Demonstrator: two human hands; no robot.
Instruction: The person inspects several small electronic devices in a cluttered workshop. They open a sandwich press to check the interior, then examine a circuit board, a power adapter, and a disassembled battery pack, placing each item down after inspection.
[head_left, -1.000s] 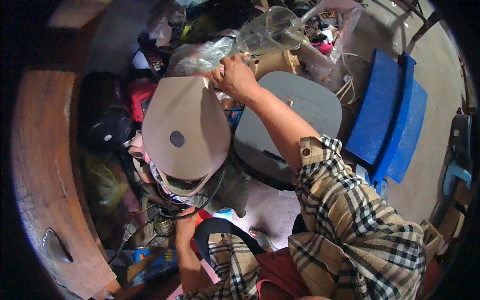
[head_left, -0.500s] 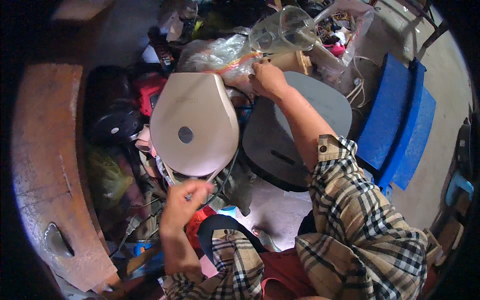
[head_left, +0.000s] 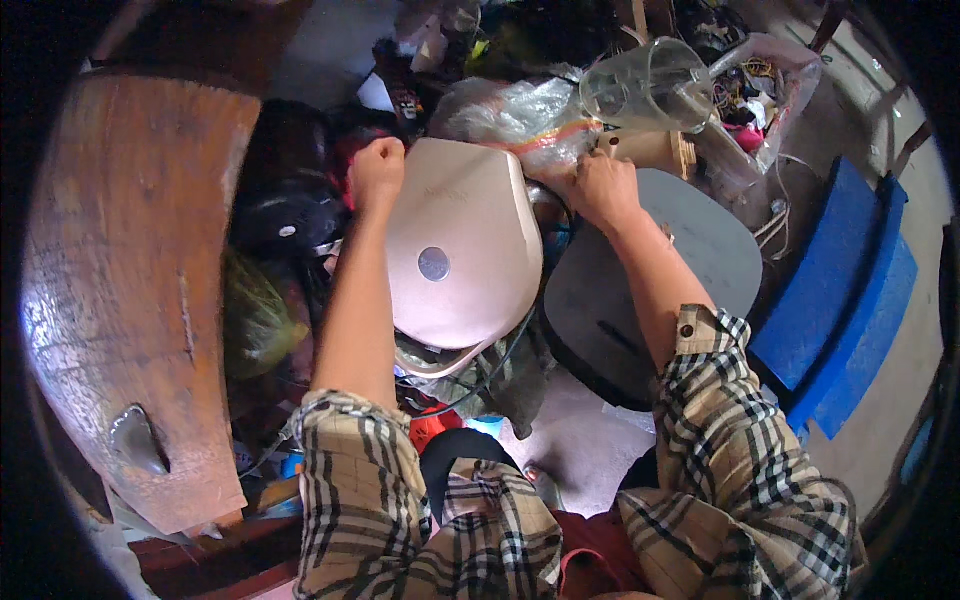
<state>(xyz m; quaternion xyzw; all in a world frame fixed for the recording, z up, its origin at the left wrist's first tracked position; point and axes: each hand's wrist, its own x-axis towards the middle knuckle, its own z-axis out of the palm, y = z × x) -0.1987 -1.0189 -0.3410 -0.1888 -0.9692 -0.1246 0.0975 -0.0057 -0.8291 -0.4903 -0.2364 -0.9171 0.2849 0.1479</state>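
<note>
A beige rounded appliance [head_left: 465, 295] with a round silver button sits between my forearms, its handle at the near end. My left hand [head_left: 378, 172] is closed beside its upper left corner, near a dark red item; what it grips, if anything, is hidden. At the upper right of the appliance, my right hand [head_left: 605, 188] has its fingers curled against a crumpled clear plastic bag [head_left: 520, 120]; whatever is inside them is hard to make out. A grey rounded seat-like board [head_left: 700, 260] lies beside my right forearm, and a dark cable runs along the appliance's side.
A wooden board [head_left: 130, 240] stands at left, beside black items [head_left: 280, 170] and a greenish bag [head_left: 260, 330]. Blue plastic panels [head_left: 820, 280] lie at right. Behind are a clear cylindrical container [head_left: 630, 85] and a box of oddments [head_left: 760, 100]. A red item [head_left: 430, 425] is below.
My left hand has risen from low by the appliance's near end to its upper left. The view has shifted, and my right hand remains near the plastic bag with fingers curled.
</note>
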